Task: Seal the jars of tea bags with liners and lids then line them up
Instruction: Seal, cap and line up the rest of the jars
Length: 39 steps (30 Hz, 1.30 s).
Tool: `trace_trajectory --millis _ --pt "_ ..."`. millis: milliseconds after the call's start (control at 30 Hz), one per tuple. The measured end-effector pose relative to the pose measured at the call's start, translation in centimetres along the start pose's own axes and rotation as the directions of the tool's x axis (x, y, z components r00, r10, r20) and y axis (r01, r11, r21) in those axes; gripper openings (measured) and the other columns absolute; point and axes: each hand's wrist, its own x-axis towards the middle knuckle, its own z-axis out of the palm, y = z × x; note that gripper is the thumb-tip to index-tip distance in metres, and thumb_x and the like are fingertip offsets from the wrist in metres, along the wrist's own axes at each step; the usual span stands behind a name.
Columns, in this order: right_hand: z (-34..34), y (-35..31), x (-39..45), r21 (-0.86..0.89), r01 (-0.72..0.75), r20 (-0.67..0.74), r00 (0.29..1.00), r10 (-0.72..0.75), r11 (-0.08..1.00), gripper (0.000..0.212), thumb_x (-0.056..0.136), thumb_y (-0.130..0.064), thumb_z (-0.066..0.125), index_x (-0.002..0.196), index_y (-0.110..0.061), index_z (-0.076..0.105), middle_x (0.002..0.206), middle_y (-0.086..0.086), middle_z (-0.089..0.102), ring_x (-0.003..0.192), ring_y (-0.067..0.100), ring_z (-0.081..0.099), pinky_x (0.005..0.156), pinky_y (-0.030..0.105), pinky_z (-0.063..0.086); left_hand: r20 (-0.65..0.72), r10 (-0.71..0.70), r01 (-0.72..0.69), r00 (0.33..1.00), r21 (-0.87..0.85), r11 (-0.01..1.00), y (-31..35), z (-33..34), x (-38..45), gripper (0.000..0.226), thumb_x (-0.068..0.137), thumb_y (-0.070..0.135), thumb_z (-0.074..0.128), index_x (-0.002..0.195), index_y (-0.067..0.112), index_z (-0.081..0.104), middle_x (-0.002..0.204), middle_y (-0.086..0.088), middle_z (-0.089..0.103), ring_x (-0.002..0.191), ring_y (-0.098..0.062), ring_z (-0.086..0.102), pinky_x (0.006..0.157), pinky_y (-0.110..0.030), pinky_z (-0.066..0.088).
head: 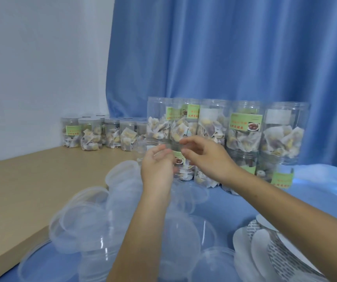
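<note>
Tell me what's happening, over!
Both hands, left and right, on clear lid at jar. Loose lids piled in front. Over.

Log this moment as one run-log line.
phase: capping | left hand: holding jar | right hand: at jar top, grip unclear | lids: piled near | liners: stacked right | sealed jars: lined up far left

Head view, forward-down, seemingly close.

a plain white wall [41, 58] fills the space up and to the left of the fingers. a blue curtain [224, 47] hangs in long folds behind and above them. a light wooden table [21, 180] stretches to their left, a blue cloth [316, 180] spread to their right and below. the light is soft and even.
</note>
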Motion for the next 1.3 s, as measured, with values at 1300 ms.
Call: trace_trajectory --millis 1300 --pt "-8.3 7.4 -5.5 -0.292 -0.069 -0.274 0.962 -0.014 0.954 0.029 0.081 -0.030 0.072 0.099 -0.032 0.050 0.072 0.016 0.062 0.065 0.027 0.063 0.061 0.026 0.045 0.265 -0.071 -0.057 0.962 0.447 0.893 -4.9 3.2 -2.0 0.027 0.086 0.007 0.059 0.108 0.019 0.052 0.105 -0.004 0.057 0.096 -0.025 0.058 0.097 -0.043 0.047"
